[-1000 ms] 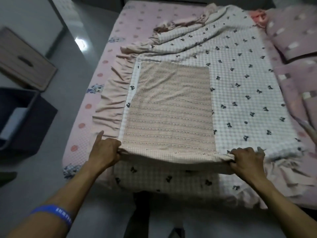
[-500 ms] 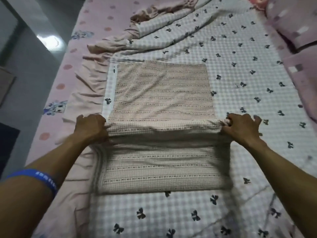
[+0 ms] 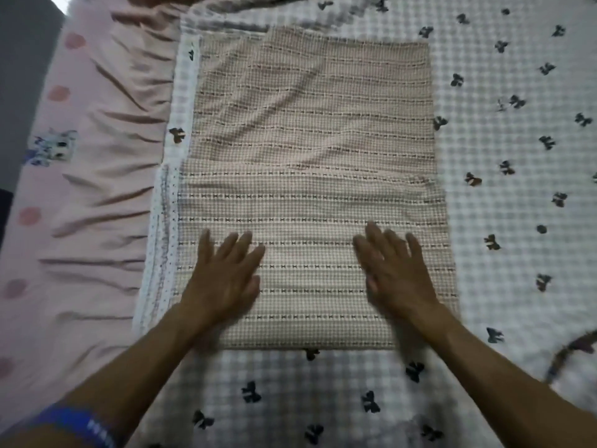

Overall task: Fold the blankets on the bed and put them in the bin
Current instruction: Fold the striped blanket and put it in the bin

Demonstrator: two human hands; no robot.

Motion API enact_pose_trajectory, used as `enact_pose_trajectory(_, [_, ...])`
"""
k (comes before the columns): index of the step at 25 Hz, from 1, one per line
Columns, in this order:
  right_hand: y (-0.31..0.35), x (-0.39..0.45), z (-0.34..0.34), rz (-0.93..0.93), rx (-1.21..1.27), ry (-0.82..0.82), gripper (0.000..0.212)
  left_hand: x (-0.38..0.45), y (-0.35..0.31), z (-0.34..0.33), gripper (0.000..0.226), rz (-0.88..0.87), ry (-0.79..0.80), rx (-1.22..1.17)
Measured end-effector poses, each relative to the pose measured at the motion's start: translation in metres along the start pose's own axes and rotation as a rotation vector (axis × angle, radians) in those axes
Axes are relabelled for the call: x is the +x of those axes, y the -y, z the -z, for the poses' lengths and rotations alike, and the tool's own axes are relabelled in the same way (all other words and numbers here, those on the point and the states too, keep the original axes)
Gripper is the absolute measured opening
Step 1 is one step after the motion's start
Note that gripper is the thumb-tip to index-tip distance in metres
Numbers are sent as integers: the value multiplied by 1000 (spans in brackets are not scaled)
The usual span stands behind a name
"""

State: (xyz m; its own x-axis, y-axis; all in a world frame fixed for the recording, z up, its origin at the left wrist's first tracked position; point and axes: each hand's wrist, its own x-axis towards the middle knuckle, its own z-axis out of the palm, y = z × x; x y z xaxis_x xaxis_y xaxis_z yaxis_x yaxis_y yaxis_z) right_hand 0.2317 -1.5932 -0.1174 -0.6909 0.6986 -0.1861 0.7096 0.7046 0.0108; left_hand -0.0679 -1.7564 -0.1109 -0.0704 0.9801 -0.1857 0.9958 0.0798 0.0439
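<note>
A beige checked blanket lies folded as a rectangle on top of a white checked blanket with black bows spread over the bed. The beige blanket's near half is doubled over, with the fold's edge running across its middle. My left hand rests flat on the near left part of that folded layer, fingers straight and spread. On the near right part my right hand lies flat in the same way. Both hands are blurred. No bin is in view.
The white blanket's pink ruffled border runs along the left, over a pink dotted bed sheet. Grey floor shows at the far left, beyond the bed's edge. A blue wristband is on my left wrist.
Both hands carried the beige blanket's near edge away from me and laid it over the far part. They let go and now press flat on the folded layer. The camera has moved closer.
</note>
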Motion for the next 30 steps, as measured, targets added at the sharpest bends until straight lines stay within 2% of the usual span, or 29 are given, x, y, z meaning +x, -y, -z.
enact_pose_trajectory(3, [17, -80, -25, -75, -21, 56, 70, -63, -19, -7, 66, 223, 187, 29])
enact_pose_trajectory(5, [30, -116, -34, -20, -60, 110, 78, -91, -31, -2, 85, 247, 246, 64])
enact_pose_trajectory(7, [36, -128, -37, -15, -84, 117, 79, -108, -42, -2, 92, 203, 247, 81])
enact_pose_trajectory(10, [16, -120, -31, -177, -119, 90, 71, -107, -26, -15, 73, 191, 153, 194])
enact_pose_trajectory(14, [-26, -109, -13, -237, -199, 4, 41, -87, 10, -8, 35, 186, -14, 154])
enact_pose_trajectory(17, [-19, -119, 10, -247, -213, 31, 26, -90, 21, 9, 31, 143, -23, 132])
enact_pose_trajectory(20, [-1, -153, 36, -248, -200, -31, 28, -121, 18, 33, 28, 135, -71, 114])
enact_pose_trajectory(21, [4, -168, 41, -248, -201, -54, 29, -136, 12, 43, 26, 144, -58, 91])
enact_pose_trajectory(23, [18, -211, 53, -272, -220, 7, 30, -183, -8, 61, 19, 184, 15, 49])
enact_pose_trajectory(25, [31, -257, 61, -283, -222, 176, 21, -228, -29, 80, 22, 244, 79, -33])
enact_pose_trajectory(27, [40, -316, 68, -285, -218, 346, 14, -280, -54, 93, 35, 224, 209, 30])
enact_pose_trajectory(28, [42, -347, 67, -285, -176, 372, 12, -304, -67, 99, 31, 204, 301, 22])
enact_pose_trajectory(30, [39, -397, 69, -319, -70, 388, 9, -342, -84, 105, 17, 156, 343, 5])
